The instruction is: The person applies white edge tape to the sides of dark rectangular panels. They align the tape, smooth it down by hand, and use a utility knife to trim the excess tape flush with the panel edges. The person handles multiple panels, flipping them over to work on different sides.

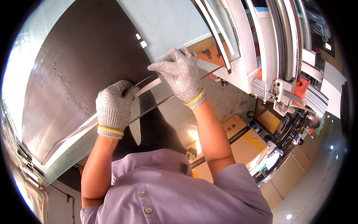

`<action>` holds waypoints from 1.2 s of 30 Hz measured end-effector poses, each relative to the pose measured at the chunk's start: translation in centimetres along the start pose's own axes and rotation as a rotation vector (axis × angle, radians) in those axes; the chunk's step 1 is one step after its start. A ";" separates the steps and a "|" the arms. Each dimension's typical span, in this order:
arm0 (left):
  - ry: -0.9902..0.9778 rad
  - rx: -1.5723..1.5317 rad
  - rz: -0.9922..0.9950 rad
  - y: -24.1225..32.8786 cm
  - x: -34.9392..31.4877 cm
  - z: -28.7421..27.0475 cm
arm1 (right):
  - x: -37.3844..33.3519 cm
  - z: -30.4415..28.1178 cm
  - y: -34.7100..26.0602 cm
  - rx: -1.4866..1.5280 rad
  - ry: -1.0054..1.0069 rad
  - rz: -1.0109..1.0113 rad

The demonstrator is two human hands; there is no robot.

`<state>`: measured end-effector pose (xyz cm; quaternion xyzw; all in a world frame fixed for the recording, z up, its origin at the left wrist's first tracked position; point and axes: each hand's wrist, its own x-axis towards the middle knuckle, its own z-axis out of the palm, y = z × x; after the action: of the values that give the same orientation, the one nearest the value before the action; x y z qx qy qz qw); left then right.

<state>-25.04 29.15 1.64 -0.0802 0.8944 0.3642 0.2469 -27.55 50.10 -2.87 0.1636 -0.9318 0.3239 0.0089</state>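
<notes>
- your left hand (115, 102), in a grey knitted glove with a yellow cuff band, has its fingers curled, thumb and forefinger seeming to pinch the narrow pale flexible strip (148, 86).
- that strip lies along the near edge of the large dark brown, smooth sheet (87, 44), running from the near left up past your left hand to below your right.
- your right hand (178, 72), gloved alike, hangs just right of the sheet's edge, fingers bent and bunched toward the left; you cannot tell from here whether they grip the strip's far end.
- a light, even pinch should serve best: the strip looks thin, and a hard squeeze could crease it.
- pull in line with the edge, not upward, so it lies flat without twisting.
- mind the small raised dots (61, 76) on the sheet; a dragged cuff might smear or scuff there.
- watch your right elbow around the brown cardboard box (244, 140) on the near right.
</notes>
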 end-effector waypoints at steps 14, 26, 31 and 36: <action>0.011 0.013 0.004 0.0 0.1 0.2 | -0.1 0.1 0.3 -0.014 -0.026 -0.002; 0.113 0.289 0.033 -0.3 -1.3 0.0 | 0.3 -0.2 -0.6 -0.011 -0.030 0.022; 0.156 0.208 -0.100 -5.0 -4.1 -3.0 | 0.4 -0.4 -0.8 -0.004 -0.022 0.030; 0.180 0.176 -0.280 -8.8 -6.6 -5.8 | 0.4 -0.5 -1.1 -0.010 -0.062 0.051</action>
<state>-18.72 18.52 3.08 -0.2141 0.9215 0.2378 0.2199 -27.68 49.52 -1.76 0.1498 -0.9371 0.3142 -0.0273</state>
